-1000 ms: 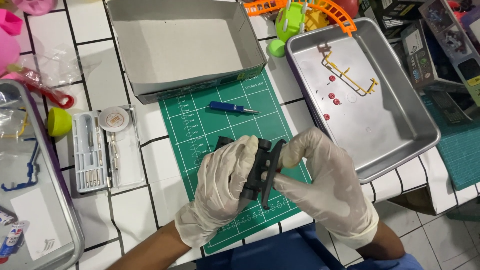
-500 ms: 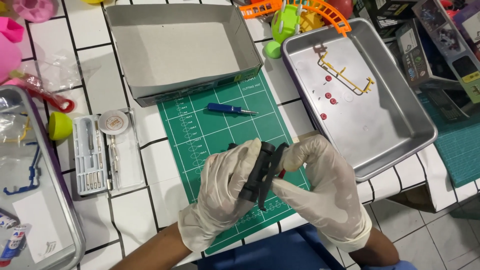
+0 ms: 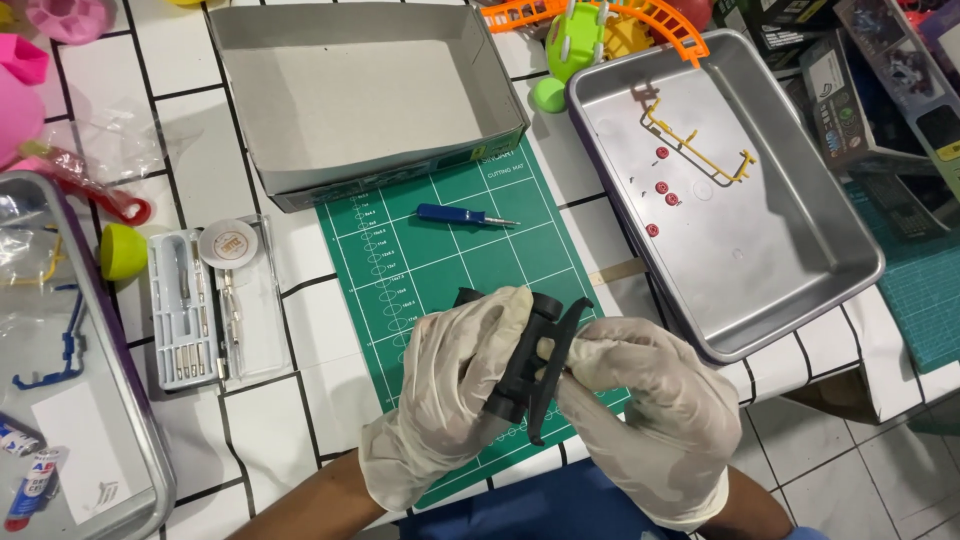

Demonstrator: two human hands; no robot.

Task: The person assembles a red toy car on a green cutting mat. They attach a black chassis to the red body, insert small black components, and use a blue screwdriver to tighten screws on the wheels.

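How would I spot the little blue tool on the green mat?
Find the green cutting mat in the middle of the tiled table. Just below the open grey cardboard box lies a small screwdriver, alone on the mat. Its blue handle and thin metal tip set it apart.

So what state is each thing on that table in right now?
Left hand: gloved, grip closed on the black plastic part.
Right hand: gloved, pinching the same part.
Cardboard box: open, empty.
Blue screwdriver: lying flat on the green cutting mat.
Metal tray: holds a yellow frame and small red pieces.
Tool case: open.
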